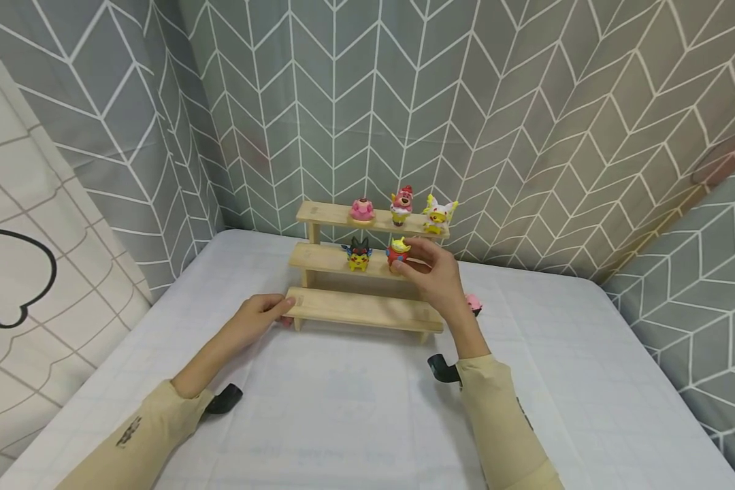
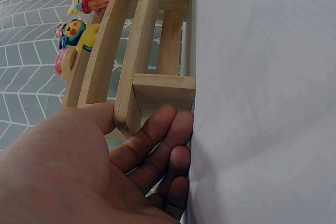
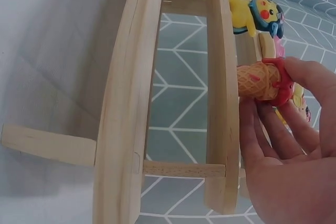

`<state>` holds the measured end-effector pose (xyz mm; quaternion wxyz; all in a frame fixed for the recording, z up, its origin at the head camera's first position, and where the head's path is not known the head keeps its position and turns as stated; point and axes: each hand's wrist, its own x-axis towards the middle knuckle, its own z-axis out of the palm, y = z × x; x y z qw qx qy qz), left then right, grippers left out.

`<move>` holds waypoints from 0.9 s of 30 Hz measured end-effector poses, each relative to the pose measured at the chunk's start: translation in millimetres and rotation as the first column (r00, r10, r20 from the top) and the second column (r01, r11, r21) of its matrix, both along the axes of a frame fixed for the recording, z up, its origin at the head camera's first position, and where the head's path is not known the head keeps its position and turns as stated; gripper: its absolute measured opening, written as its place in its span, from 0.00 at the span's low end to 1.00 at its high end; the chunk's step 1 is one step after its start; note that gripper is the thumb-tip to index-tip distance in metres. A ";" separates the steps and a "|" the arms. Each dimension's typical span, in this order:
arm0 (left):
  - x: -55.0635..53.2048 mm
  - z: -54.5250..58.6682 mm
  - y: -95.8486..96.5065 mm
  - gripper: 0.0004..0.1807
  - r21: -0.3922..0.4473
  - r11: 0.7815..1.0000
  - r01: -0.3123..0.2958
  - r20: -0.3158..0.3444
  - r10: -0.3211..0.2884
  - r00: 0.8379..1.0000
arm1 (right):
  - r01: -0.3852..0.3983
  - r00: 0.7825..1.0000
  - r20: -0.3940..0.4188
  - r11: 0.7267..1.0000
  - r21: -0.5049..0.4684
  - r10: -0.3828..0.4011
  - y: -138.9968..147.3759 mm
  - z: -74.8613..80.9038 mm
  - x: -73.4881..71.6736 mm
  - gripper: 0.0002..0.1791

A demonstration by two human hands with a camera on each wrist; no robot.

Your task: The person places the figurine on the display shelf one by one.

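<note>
A three-tier wooden display stand (image 1: 367, 309) stands on the white-covered table. My left hand (image 1: 258, 316) grips the left end of its lowest step, thumb on top and fingers beneath. On the middle step, my right hand (image 1: 439, 275) holds a small ice-cream-cone figurine (image 3: 265, 81) with a red body and a yellow-green, eared head, thumb on one side and fingers on the other. The cone's base is at the step. To its left sits a yellow figurine (image 1: 358, 255) with a dark eared hood. The top step bears a pink figurine (image 1: 362, 211), a pink bear figurine (image 1: 402, 204) and a white-hooded yellow figurine (image 1: 439, 214).
A pink and black object (image 1: 474, 303) lies on the table right of the stand, partly hidden by my right forearm. Grey cloth (image 1: 355, 102) with white chevrons hangs behind the table. Black wrist-camera mounts (image 1: 223, 399) jut from both sleeves.
</note>
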<state>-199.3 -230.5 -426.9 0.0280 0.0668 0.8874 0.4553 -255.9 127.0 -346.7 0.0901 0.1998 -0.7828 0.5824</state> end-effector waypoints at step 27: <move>-1.0 -2.0 -1.8 0.25 0.029 0.999 0.017 -0.006 -0.016 1.000 | 0.026 1.000 -0.004 0.996 0.081 -0.026 76.4 5.7 5.2 0.18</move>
